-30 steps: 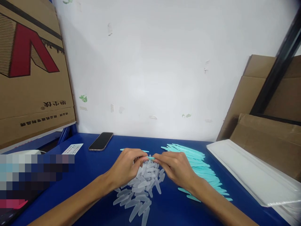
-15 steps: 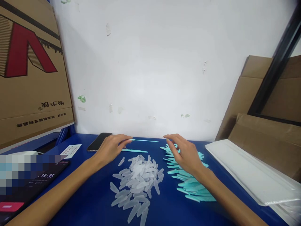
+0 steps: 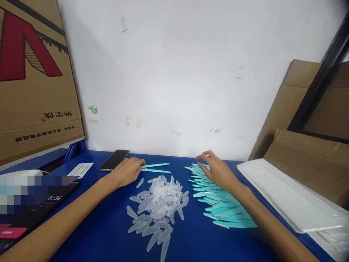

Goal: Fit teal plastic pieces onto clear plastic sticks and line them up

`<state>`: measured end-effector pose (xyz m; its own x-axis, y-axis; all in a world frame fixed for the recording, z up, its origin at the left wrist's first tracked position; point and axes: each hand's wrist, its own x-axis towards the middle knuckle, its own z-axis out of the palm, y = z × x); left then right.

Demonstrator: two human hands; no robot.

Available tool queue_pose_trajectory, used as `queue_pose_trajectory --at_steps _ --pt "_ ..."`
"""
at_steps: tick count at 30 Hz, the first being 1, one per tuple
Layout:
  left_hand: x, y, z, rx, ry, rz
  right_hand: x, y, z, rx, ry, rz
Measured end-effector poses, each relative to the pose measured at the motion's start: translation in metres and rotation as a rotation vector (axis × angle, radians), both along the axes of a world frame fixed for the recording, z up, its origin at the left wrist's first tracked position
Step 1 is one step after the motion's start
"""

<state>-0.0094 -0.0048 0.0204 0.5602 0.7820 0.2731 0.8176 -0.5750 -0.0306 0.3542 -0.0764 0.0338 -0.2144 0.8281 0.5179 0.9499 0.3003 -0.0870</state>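
My left hand (image 3: 129, 171) rests low at the far side of the table. Its closed fingers are on the near end of a slim turquoise eyebrow razor (image 3: 158, 165), whose hidden end is under the fingertips. A second turquoise razor (image 3: 159, 171) lies just in front of it, slightly angled. Over the far end of a pile of turquoise razors (image 3: 220, 203) hovers my right hand (image 3: 216, 171), thumb and fingers apart, with nothing seen between them. Between the hands and nearer to me lies a heap of frosted, translucent blade caps (image 3: 160, 203).
A dark phone (image 3: 114, 160) lies behind my left wrist. At left are a printed card (image 3: 81, 170), a larger lit screen (image 3: 40, 207) and a big carton (image 3: 40, 91). White plastic sheets or bags (image 3: 289, 196) and folded cardboard (image 3: 308, 163) line the right. A white wall (image 3: 174, 80) bounds the back.
My left hand has lowered the raised razor to the table, beside the other one. My right hand has shifted slightly right and remains open. The view has tilted a little.
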Motion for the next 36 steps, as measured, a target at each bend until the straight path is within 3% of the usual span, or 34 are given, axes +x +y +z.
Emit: queue_pose_trajectory --at_steps 6,11,15,19,25,36 --pt "-0.01 -0.001 0.02 -0.048 -0.137 0.026 0.015 0.006 0.003 -0.17 -0.048 0.038" --pt "-0.015 -0.011 0.041 -0.42 -0.203 -0.043 0.027 0.009 0.006 -0.276 -0.009 0.044" --pt "-0.008 -0.023 0.044 -0.629 -0.185 -0.088 0.04 0.012 0.006 -0.307 -0.024 0.029" --pt "-0.003 -0.025 0.038 -0.63 -0.179 -0.049 0.045 0.014 0.003 -0.336 0.0 0.056" --pt "-0.004 -0.021 0.028 -0.621 -0.229 -0.11 0.047 0.016 -0.003 -0.384 0.01 0.047" --pt "0.006 -0.03 0.038 -0.509 -0.384 -0.14 0.045 0.016 -0.005 -0.353 -0.057 -0.017"
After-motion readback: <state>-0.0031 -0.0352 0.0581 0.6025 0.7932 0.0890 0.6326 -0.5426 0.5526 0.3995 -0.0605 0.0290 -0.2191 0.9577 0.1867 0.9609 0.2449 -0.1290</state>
